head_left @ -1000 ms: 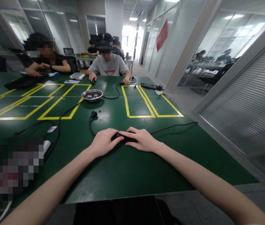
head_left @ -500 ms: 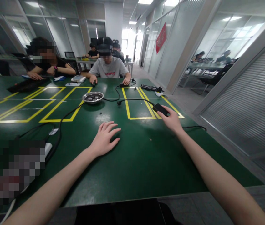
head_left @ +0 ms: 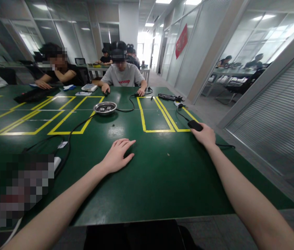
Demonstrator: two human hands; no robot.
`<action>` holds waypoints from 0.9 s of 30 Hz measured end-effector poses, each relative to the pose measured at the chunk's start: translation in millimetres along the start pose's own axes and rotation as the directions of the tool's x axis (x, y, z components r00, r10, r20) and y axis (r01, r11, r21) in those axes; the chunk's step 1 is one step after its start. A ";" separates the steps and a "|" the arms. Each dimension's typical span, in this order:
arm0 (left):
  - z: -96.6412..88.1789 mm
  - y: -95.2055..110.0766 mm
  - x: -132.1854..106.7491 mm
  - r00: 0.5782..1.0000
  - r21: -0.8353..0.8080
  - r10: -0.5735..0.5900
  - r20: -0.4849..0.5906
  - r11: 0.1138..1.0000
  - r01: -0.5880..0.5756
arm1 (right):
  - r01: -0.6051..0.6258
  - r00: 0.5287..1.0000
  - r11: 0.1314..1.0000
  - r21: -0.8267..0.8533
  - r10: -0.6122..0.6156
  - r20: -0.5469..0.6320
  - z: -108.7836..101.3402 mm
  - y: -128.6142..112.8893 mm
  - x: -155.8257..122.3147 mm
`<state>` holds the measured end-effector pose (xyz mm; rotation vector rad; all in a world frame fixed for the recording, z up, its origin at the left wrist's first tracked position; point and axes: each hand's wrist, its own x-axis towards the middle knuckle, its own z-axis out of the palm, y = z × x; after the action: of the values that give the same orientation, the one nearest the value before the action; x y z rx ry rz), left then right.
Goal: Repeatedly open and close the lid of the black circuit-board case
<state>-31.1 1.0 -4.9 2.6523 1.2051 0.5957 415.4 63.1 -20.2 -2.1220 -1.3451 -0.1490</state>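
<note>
My left hand (head_left: pixel 117 155) lies flat on the green table (head_left: pixel 147 180), palm down and fingers apart, holding nothing. Far to the right, my right hand (head_left: pixel 205 134) is closed on a black power adapter (head_left: pixel 195 125) at the corner of a yellow taped rectangle (head_left: pixel 159 114), near the table's right edge. The adapter's black cable (head_left: pixel 182 114) runs back toward a white plug (head_left: pixel 179 104); another stretch of cable trails off behind my right wrist.
A metal bowl (head_left: pixel 105 108) with small parts sits mid-table, black cables curving around it. A white power strip (head_left: pixel 57 162) lies at the left. Across the table a person in a grey shirt (head_left: pixel 123 77) and others sit working. The table's right edge drops to the floor.
My right hand carried the black adapter from the table's middle out to the right edge and lowered it to the surface. My left hand let go and now rests flat.
</note>
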 end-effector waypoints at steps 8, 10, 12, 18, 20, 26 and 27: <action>-0.4 -0.2 -0.6 1.000 -0.024 0.005 0.010 1.000 -0.005 | -0.085 0.996 0.994 -0.065 0.085 -0.005 -0.2 -6.3 -0.2; 0.2 -0.5 -0.7 1.000 -0.025 0.005 0.011 1.000 -0.005 | -0.100 0.995 0.994 -0.034 0.100 -0.010 0.7 -5.9 0.8; 0.8 -1.0 -0.9 1.000 -0.028 0.009 0.011 1.000 -0.008 | -0.130 0.991 0.991 0.023 0.130 -0.035 2.0 -4.0 2.4; 1.1 -2.3 -1.3 1.000 -0.041 0.022 -0.001 0.999 -0.022 | -0.216 0.974 0.967 0.131 0.223 -0.037 1.4 2.5 6.6; 0.8 -2.1 -1.2 1.000 -0.041 0.023 0.002 0.999 -0.022 | -0.236 0.971 0.962 0.140 0.240 -0.009 -0.6 3.0 7.2; -0.5 -1.1 -0.6 1.000 -0.061 0.018 0.020 0.998 -0.017 | -0.274 0.962 0.949 0.156 0.269 0.049 -3.6 0.6 6.6; -0.6 -1.2 -0.6 1.000 -0.063 0.018 0.020 0.998 -0.017 | -0.272 0.962 0.949 0.160 0.268 0.045 -3.1 0.2 6.3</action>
<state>-32.5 1.3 -4.9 2.6129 1.1396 0.5976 419.3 66.2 -15.3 -2.1451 -1.0265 0.0966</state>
